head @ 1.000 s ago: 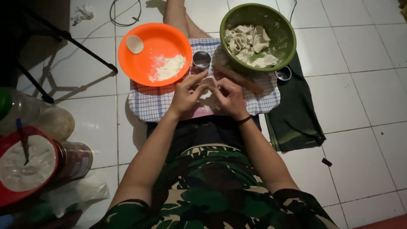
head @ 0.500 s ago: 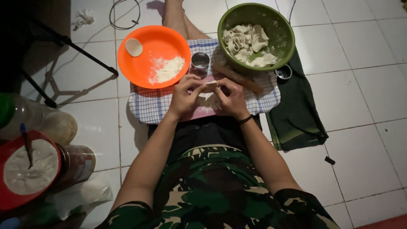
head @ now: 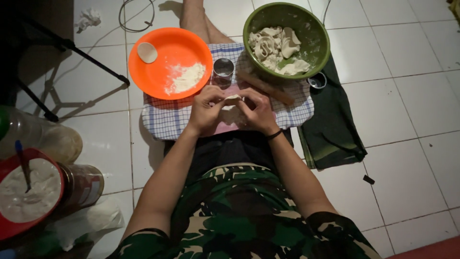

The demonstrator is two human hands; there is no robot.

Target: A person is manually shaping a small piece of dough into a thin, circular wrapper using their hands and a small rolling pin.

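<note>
Both hands pinched one dough piece.
Left hand (head: 207, 109) and right hand (head: 258, 111) each kept a closed grip on the dough piece (head: 232, 108) over the checked cloth (head: 163, 120).

Dim light falls on a white tiled floor (head: 407, 72), with black stand legs (head: 72, 52) at the left.

Lower left, a cylindrical jar (head: 84, 184) lies on its side, wearing a reddish-brown label with pale patches. Just below it sits a crumpled clear plastic bag (head: 88, 220). No signs or screens visible.
</note>
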